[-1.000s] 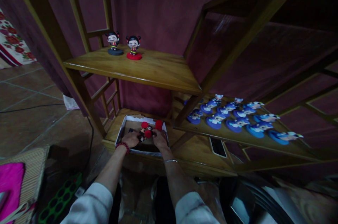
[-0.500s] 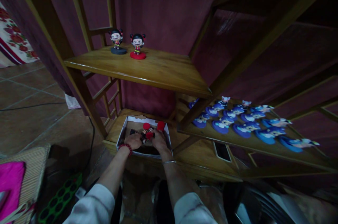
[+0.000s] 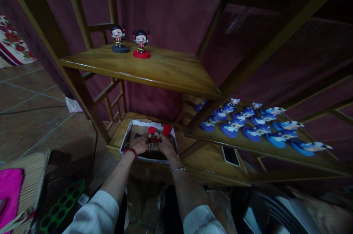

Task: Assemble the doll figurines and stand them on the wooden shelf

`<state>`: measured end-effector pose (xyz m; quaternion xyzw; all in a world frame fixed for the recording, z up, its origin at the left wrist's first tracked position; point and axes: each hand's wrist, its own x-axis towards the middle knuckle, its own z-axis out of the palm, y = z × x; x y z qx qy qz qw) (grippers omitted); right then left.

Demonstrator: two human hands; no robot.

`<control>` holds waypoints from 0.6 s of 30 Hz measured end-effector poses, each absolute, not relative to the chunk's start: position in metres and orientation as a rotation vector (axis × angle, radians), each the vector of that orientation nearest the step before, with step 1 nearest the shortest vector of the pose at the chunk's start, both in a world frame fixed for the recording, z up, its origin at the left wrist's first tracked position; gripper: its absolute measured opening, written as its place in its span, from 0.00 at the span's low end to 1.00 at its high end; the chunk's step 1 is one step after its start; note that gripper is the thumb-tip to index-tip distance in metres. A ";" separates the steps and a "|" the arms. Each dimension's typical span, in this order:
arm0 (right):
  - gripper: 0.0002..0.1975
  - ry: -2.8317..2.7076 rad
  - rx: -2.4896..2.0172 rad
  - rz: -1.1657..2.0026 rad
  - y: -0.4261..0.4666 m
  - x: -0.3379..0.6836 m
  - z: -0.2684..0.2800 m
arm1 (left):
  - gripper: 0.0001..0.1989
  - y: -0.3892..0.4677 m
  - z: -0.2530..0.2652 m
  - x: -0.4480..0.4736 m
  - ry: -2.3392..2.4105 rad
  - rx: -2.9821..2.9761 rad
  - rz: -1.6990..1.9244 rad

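Note:
Both of my hands reach down into a shallow white cardboard box [image 3: 125,139] on the lower shelf. Several small figurines with round red bases lie in it. My left hand [image 3: 139,146], with a red bead bracelet at the wrist, is closed at the left side of a dark-haired figurine [image 3: 151,140] in the middle. My right hand [image 3: 166,146], wearing a thin bangle, has its fingers closed on the same figurine from the right, by its red base. Fingertips of both hands are partly hidden. Another red base [image 3: 167,130] lies just beyond my right hand.
Two figurines stand on the upper shelf [image 3: 171,67], one on a grey base [image 3: 120,49], one on a red base [image 3: 141,54]. Several blue-purple figurines [image 3: 232,128] fill the right shelf. A phone [image 3: 231,156] lies below them. A green holed tray [image 3: 63,204] sits at lower left.
The figurine between my hands has turned, so its red base now shows as a thin edge. My hands stay in the box. The view has shifted slightly.

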<state>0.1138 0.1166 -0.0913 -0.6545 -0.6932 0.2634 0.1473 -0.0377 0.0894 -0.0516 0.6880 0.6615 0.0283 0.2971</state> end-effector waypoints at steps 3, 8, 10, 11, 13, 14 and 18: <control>0.13 -1.982 -1.835 0.810 0.117 0.114 -0.093 | 0.13 0.089 -0.051 -0.037 1.765 1.798 0.109; 0.12 -1.904 -1.736 0.932 0.115 0.113 -0.093 | 0.12 0.090 -0.048 -0.035 1.768 1.717 0.219; 0.12 -1.847 -1.656 0.967 0.115 0.111 -0.093 | 0.12 0.091 -0.048 -0.033 1.754 1.667 0.284; 0.11 -1.813 -1.606 0.983 0.115 0.110 -0.094 | 0.12 0.092 -0.048 -0.032 1.743 1.635 0.318; 0.11 -1.762 -1.511 1.006 0.115 0.108 -0.095 | 0.12 0.094 -0.051 -0.030 1.723 1.555 0.390; 0.11 -1.748 -1.470 1.017 0.115 0.107 -0.095 | 0.13 0.095 -0.053 -0.030 1.714 1.510 0.428; 0.11 -1.683 -1.340 1.063 0.114 0.104 -0.091 | 0.15 0.099 -0.061 -0.029 1.692 1.328 0.587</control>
